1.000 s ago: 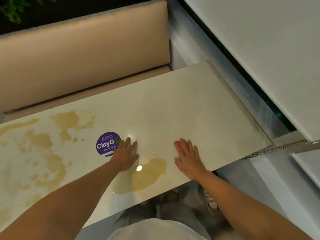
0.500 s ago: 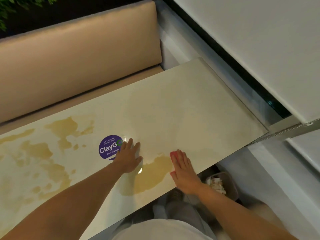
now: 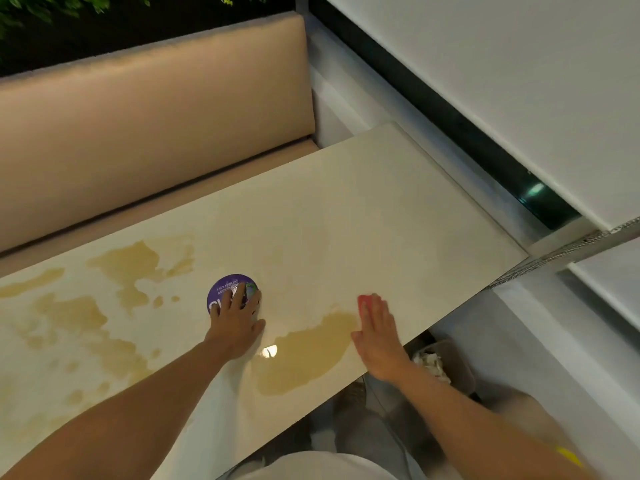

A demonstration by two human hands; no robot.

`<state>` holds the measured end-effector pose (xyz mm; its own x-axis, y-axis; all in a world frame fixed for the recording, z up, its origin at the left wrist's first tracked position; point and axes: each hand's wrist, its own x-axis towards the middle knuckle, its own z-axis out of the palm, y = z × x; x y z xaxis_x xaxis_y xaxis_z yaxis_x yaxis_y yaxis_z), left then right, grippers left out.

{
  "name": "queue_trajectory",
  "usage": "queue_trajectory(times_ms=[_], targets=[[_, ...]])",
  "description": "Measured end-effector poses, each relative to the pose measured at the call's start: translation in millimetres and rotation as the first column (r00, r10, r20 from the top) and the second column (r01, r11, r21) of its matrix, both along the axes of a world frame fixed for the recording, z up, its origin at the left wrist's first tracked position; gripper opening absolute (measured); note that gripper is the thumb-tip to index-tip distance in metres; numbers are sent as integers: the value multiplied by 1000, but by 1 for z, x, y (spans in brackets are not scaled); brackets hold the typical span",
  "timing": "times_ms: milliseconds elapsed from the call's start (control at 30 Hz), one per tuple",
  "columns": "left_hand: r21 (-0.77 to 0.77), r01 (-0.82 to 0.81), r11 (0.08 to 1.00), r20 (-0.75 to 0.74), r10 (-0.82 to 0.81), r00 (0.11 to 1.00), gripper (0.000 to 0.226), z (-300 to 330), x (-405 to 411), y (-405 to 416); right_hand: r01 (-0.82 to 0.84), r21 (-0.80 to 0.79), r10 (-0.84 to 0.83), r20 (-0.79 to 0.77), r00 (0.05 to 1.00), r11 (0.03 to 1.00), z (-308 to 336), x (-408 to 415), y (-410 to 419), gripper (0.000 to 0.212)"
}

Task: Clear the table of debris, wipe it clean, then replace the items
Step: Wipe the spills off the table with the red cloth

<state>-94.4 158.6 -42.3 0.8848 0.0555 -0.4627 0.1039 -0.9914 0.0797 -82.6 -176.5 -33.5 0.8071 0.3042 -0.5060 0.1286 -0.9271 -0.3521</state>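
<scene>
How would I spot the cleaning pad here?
Find the long cream table beside the tan bench. Near its front edge, the right hand presses flat on a pink pad, the only pink thing, just right of a tan puddle.

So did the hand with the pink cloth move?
Yes. The right hand pressing the pink cloth has slid left, toward the purple sticker, reaching the edge of the brown puddle.

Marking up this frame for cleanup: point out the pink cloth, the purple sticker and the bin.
pink cloth (image 3: 363, 301): head view, the edge showing past the fingertips.
purple sticker (image 3: 221, 290): head view, its uncovered upper left part.
bin (image 3: 459, 362): head view, its grey rim below the table edge.
</scene>
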Motion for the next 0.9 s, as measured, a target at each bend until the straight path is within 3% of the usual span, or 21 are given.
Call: queue_trajectory(times_ms=[133, 267, 467, 600, 767, 900], targets=[[-16, -6, 1000, 7, 6, 1000, 66, 0, -1, 0, -97, -22, 96, -13, 995, 995, -4, -40, 19, 72], [1, 7, 1000, 9, -7, 1000, 66, 0, -2, 2, -205, -49, 205, -4, 979, 978, -1, -21, -2, 71], [-1, 25, 1000, 41, -25, 999, 64, -11, -6, 3, 70, -109, -65, 52, 997, 992, -9, 42, -24, 72], [-12, 11, 1000, 37, -11, 999, 62, -18, -6, 1, 165, -44, -160, 93, 983, 985, -20, 20, 0, 73], [-22, -5, 1000, 42, 6, 999, 62, -19, -6, 1, -1, -51, 7, 110, 994, 999, -22, -36, 22, 72], [-3, 2, 1000, 34, -2, 999, 63, -16, -4, -1, -122, -83, 131, 114, 985, 989, -17, -17, -2, 72]])
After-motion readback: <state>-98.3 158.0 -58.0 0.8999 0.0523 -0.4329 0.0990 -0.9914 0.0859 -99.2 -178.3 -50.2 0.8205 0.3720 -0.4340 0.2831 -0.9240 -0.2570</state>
